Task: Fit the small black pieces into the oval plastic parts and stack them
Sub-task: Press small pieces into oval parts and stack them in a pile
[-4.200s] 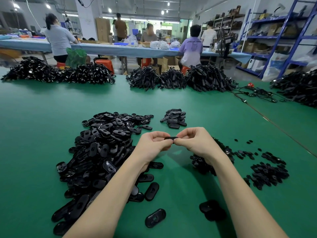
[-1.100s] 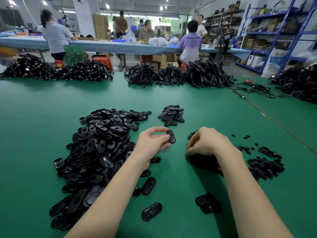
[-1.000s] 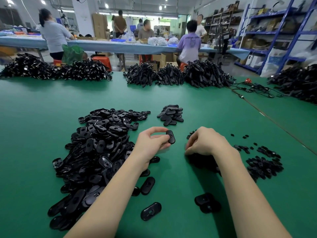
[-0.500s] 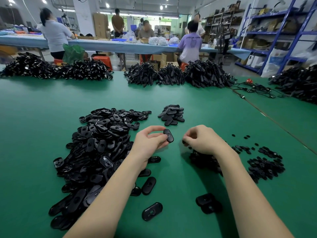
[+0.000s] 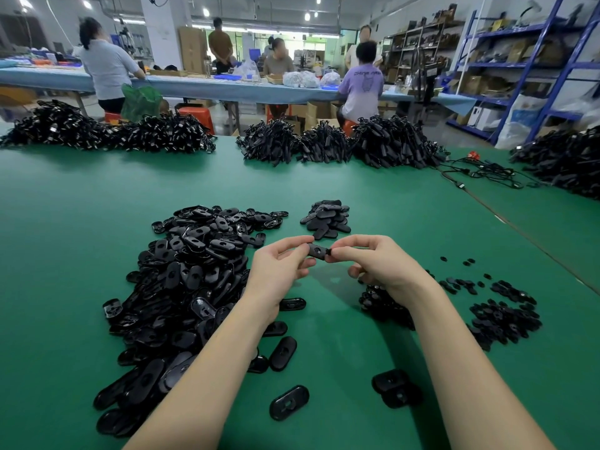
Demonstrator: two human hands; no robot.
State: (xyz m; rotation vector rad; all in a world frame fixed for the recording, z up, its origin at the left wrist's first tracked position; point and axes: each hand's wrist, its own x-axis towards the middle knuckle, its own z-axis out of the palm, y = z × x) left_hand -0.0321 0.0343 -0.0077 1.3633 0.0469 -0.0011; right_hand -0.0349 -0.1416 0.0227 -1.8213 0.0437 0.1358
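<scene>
1. Both bare forearms reach forward and converge above the table.
2. The left hand (image 5: 281, 267) pinches one end of an oval plastic part (image 5: 317, 251) between thumb and curled fingers.
3. The right hand (image 5: 378, 263), fingers curled, pinches its other end.

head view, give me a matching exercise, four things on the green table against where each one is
1 oval part
2 big pile of oval parts
3 small neat heap
4 small black pieces

a beyond the hands
b right of the right forearm
c left of the left forearm
d held up between the left hand and right hand

Pairs: 1-d, 2-c, 3-a, 4-b
</scene>
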